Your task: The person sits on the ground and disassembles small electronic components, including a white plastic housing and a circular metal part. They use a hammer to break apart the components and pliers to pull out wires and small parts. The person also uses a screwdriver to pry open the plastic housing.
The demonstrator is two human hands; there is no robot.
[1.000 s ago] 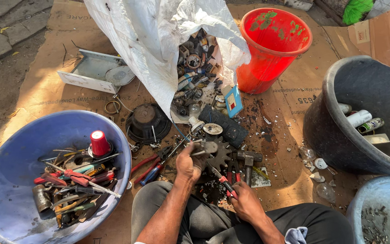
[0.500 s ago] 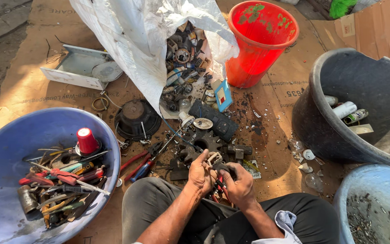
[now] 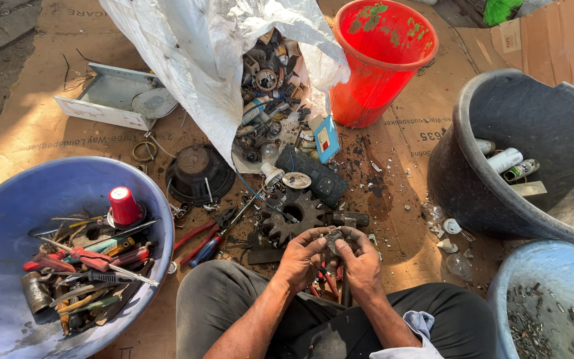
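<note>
My left hand (image 3: 303, 256) and my right hand (image 3: 360, 259) are together in front of my knees, both gripping one small dark metal scrap part (image 3: 332, 238) between the fingertips. Just beyond them on the cardboard (image 3: 34, 119) lie a toothed black gear (image 3: 293, 216), a hammer head (image 3: 349, 219) and red-handled pliers (image 3: 200, 236). Red-handled tools show between my legs under the hands.
A white sack (image 3: 200, 60) spills scrap parts at the centre back, beside a red bucket (image 3: 383, 60). A blue basin (image 3: 8, 206) of hand tools is at left. A black tub (image 3: 499, 199) with spray cans and a blue tub (image 3: 539, 266) are at right. A speaker cone (image 3: 197, 173) lies nearby.
My hands came off the scrap pile and drew together toward my lap, now holding a small part between them. The view has shifted slightly.
</note>
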